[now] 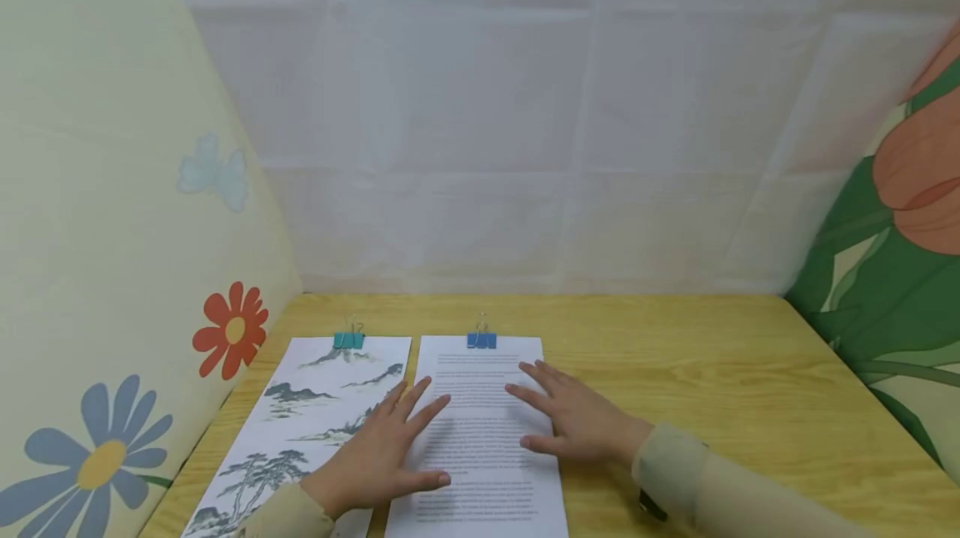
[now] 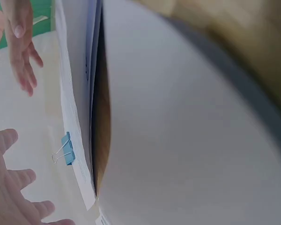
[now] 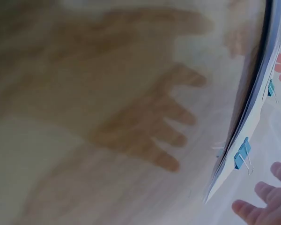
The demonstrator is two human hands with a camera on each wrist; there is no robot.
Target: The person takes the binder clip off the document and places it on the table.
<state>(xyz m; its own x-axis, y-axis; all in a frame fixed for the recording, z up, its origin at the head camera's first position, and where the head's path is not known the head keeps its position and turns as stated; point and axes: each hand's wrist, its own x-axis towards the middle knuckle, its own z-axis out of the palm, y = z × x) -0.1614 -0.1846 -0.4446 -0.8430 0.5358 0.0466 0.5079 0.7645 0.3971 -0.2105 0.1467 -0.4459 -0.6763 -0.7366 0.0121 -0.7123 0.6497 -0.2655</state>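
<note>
Two clipped paper stacks lie side by side on the table. The left stack [image 1: 277, 425] shows ink-painted mountains and pine trees, with a teal binder clip [image 1: 348, 341] at its top edge. Printed text covers the right stack [image 1: 480, 471], which carries a blue binder clip [image 1: 482, 341]. My left hand [image 1: 382, 442], fingers spread, overlaps the inner edges of both stacks in the head view. Opposite it, my right hand [image 1: 577, 413] has its fingers spread over the text stack's right edge. Neither hand grips anything. Straight fingers [image 2: 23, 178] show in the left wrist view.
The wooden table [image 1: 690, 379] extends to the right of the stacks. A white cloth backdrop [image 1: 465, 146] hangs behind it. Flower-printed panels stand at the left [image 1: 97, 229] and right [image 1: 900, 288]. The glossy tabletop mirrors my right hand in the right wrist view.
</note>
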